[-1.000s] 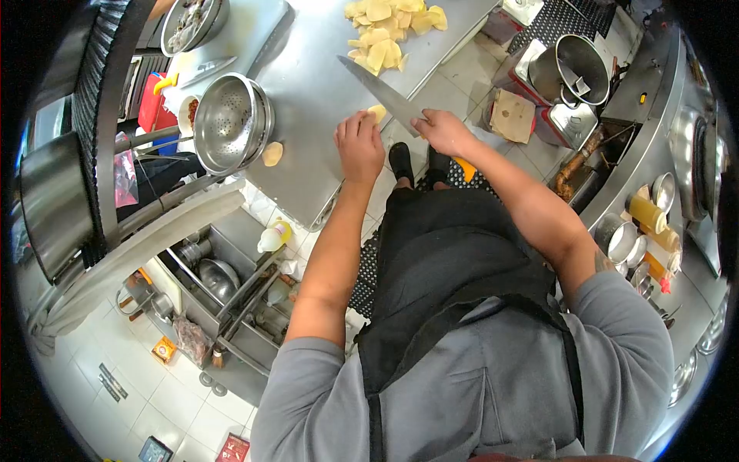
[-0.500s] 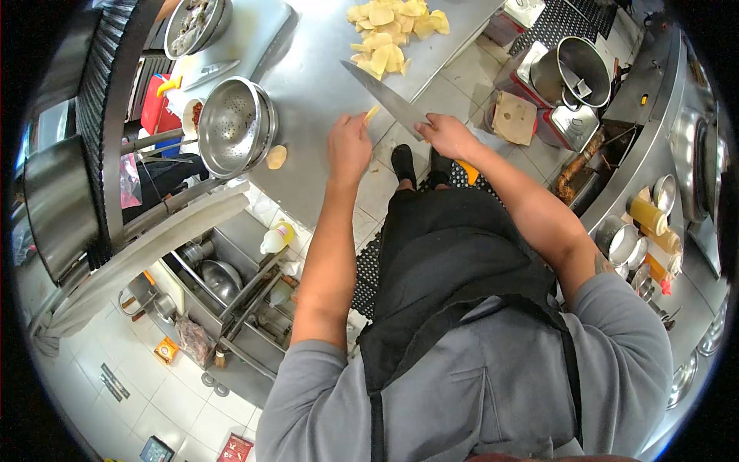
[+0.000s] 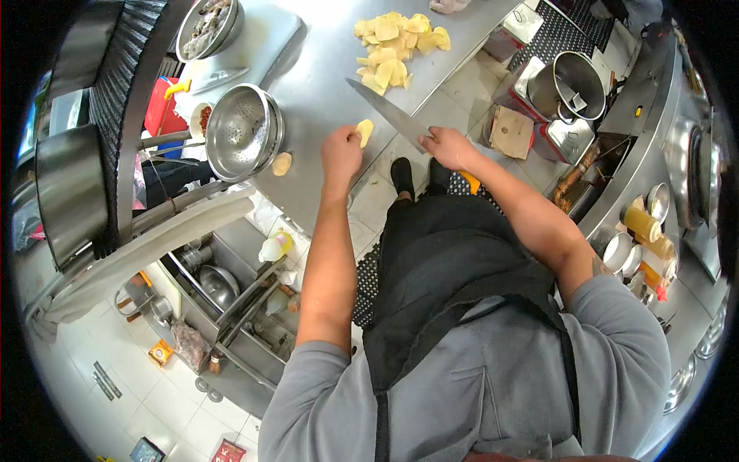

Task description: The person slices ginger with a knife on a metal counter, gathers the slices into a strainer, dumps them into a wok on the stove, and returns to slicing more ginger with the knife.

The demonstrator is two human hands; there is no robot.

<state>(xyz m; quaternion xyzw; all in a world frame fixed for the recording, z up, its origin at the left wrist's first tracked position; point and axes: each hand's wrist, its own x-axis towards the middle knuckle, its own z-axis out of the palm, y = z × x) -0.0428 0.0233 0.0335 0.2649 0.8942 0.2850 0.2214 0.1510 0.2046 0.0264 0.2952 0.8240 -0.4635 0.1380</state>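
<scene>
My left hand (image 3: pixel 342 158) pinches a thin pale yellow potato slice (image 3: pixel 365 132) between thumb and fingers, its flat face showing, near the edge of the steel table (image 3: pixel 308 115). In my right hand (image 3: pixel 448 148) is a large kitchen knife (image 3: pixel 389 112), its blade pointing up and left toward the table. Its grip is mostly hidden by the hand; an orange end (image 3: pixel 469 182) shows below the wrist. Beyond the blade lies a loose pile of potato slices (image 3: pixel 389 38). A single round potato piece (image 3: pixel 282 164) rests by the table's left edge.
Steel colanders (image 3: pixel 235 132) stand at the table's left. Behind them are a white cutting board (image 3: pixel 265 46) with another knife (image 3: pixel 219 79) and a metal bowl (image 3: pixel 223 35). A large pot (image 3: pixel 573 77) stands at right; a sink (image 3: pixel 219 285) lies lower left.
My left hand has come slightly down and left, and the potato slice has turned from edge-on to face-on. My right hand still holds the knife, slightly lower. The whole view has shifted a little.
</scene>
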